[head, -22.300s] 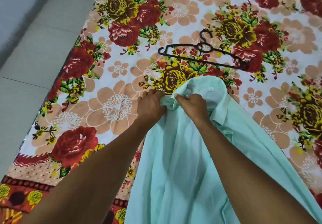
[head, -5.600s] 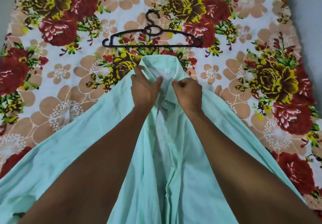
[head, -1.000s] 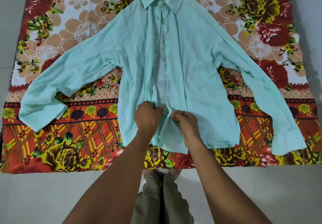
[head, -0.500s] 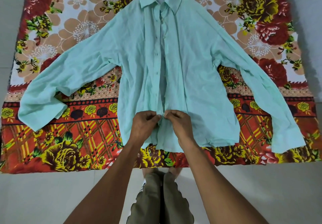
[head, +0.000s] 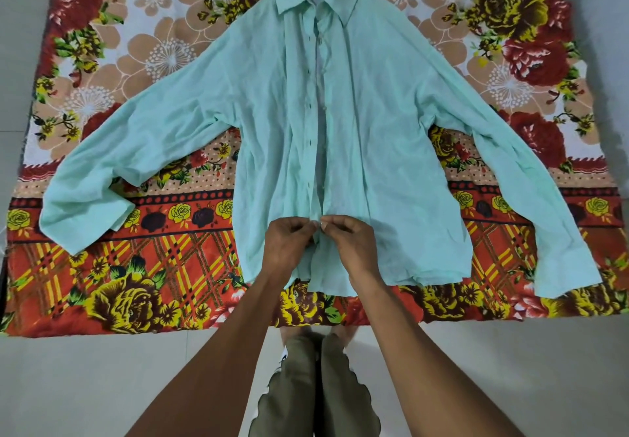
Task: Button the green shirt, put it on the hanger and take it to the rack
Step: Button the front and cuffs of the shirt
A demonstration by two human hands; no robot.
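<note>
Green shirt (head: 374,123), spread flat and face up on a flowered sheet (head: 143,287), collar at the far end beyond both hands, hem nearest the body. Front open along most of its length, a narrow gap running from the collar down to the fingertips, a row of small buttons visible along the placket edge just above the left hand. Sleeves stretched out to either side, one cuff well out to the left of the left hand, the other well out to the right of the right hand.

Left hand (head: 286,246), fingers curled, thumb and forefinger pinched closed on the left front edge of the shirt near the hem. Right hand (head: 350,242), likewise curled and pinched on the right front edge. Fingertips of both meeting at the placket, touching or nearly so, the two edges drawn together between them. Whether a button sits in that pinch, too small to tell. Lower hem lying beneath and just behind the wrists, slightly rumpled.

Sheet resting on a pale tiled floor (head: 102,385), its near border just behind the hands. Legs in olive trousers (head: 306,389) and bare feet directly below the forearms, at the sheet's edge. No view of a hanger or rack.
</note>
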